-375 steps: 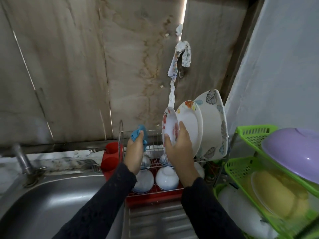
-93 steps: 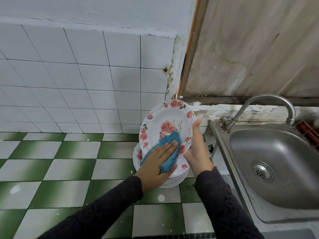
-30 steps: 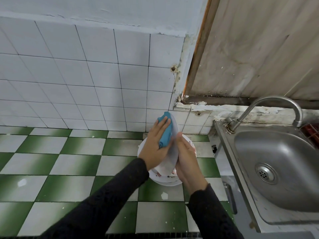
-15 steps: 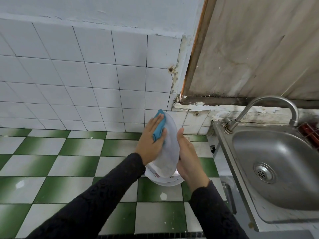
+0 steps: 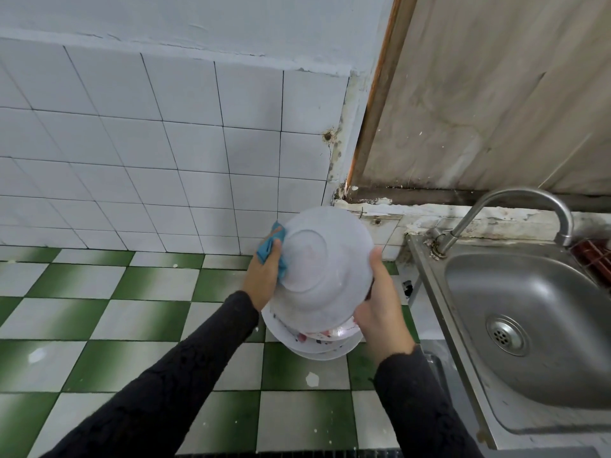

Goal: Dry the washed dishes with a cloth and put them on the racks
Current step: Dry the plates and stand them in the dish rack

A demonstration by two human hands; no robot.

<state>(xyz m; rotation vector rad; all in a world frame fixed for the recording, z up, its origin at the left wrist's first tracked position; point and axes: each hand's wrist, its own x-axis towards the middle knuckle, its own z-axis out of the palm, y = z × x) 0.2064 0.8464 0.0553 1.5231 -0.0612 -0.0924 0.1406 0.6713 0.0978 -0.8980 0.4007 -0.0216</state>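
Observation:
I hold a white plate (image 5: 322, 271) upright in front of me, its plain back facing the camera. My right hand (image 5: 380, 305) grips its right rim. My left hand (image 5: 264, 279) holds a blue cloth (image 5: 272, 251) against the plate's left rim. Below the plate, a stack of flower-patterned plates (image 5: 314, 342) sits on the green-and-white checked counter (image 5: 148, 325).
A steel sink (image 5: 535, 328) with a curved tap (image 5: 515, 206) lies to the right. The red edge of a dish rack (image 5: 595, 256) shows at the far right. White wall tiles rise behind the counter.
The plate has turned so that its back faces me broadly. My left hand with the cloth has slid to the plate's left rim, and my right hand has shifted to the right rim.

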